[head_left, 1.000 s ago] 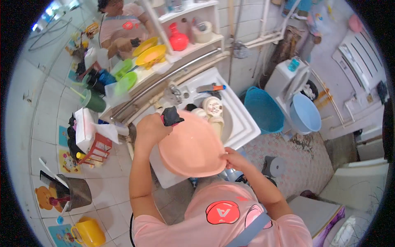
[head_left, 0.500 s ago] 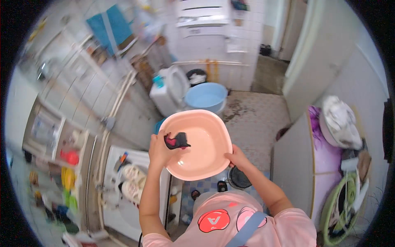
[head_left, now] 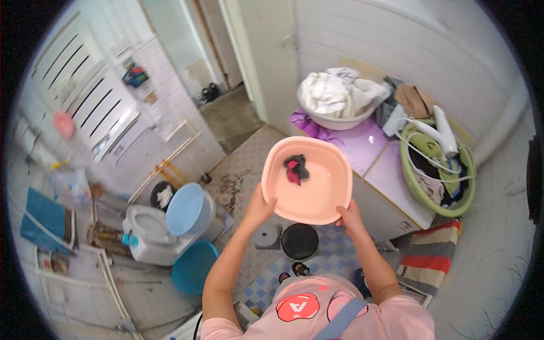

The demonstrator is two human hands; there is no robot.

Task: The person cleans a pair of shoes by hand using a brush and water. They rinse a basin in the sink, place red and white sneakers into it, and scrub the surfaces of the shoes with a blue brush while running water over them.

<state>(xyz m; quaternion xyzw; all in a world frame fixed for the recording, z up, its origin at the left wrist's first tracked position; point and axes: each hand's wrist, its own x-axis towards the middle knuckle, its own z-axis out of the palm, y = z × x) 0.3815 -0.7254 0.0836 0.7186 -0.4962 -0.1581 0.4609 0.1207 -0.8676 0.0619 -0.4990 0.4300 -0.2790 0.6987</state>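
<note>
Between my two hands I carry a peach-coloured plastic basin [head_left: 317,198] in front of my body. My left hand [head_left: 260,207] grips its left rim near the lower corner, fingers partly hidden under the basin. My right hand [head_left: 349,217] pinches the lower right rim, thumb over the edge. Inside the basin, toward its upper left, lies a small crumpled dark-grey and red cloth [head_left: 295,169]. Neither hand touches the cloth.
Ahead right, a white basin of laundry [head_left: 340,96] and a green basket [head_left: 439,211] with clothes and a hair dryer [head_left: 439,135] stand on a purple-topped cabinet [head_left: 354,152]. Left are a toilet [head_left: 148,226], a light-blue basin [head_left: 185,208] and a blue tub [head_left: 195,266]. A black-lidded bucket [head_left: 299,242] sits near my feet.
I have turned right, away from the sink toward the cabinet, carrying the basin along. My left hand has shifted lower on the rim, and the cloth now lies clear of it.
</note>
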